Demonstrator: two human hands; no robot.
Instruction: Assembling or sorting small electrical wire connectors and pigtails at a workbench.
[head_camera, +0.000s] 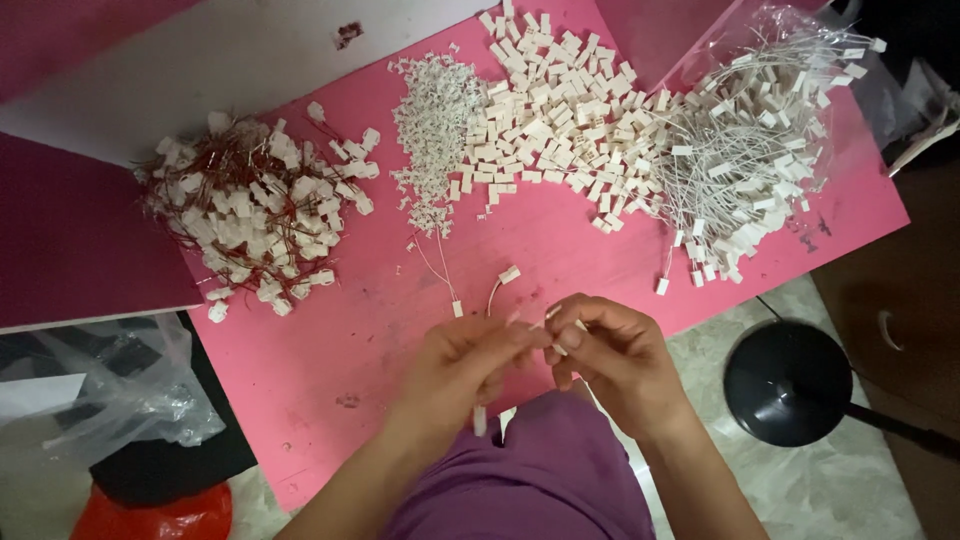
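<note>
My left hand (462, 362) and my right hand (610, 352) meet fingertip to fingertip over the near edge of a pink board (330, 360). Between them they pinch a small white connector piece (553, 312) with a thin white wire. A second white connector (480, 421) hangs below my left hand. Just beyond the fingers lie a loose white wire with a connector (508, 274) and another thin wire with a plug (456, 308).
On the board sit a heap of white connectors with red wires (255, 210), a pile of tiny white terminals (432, 120), a heap of white housings (560, 110) and a bundle of white-wired connectors (745, 150). A black round base (790, 380) stands right; plastic bags (110, 390) lie left.
</note>
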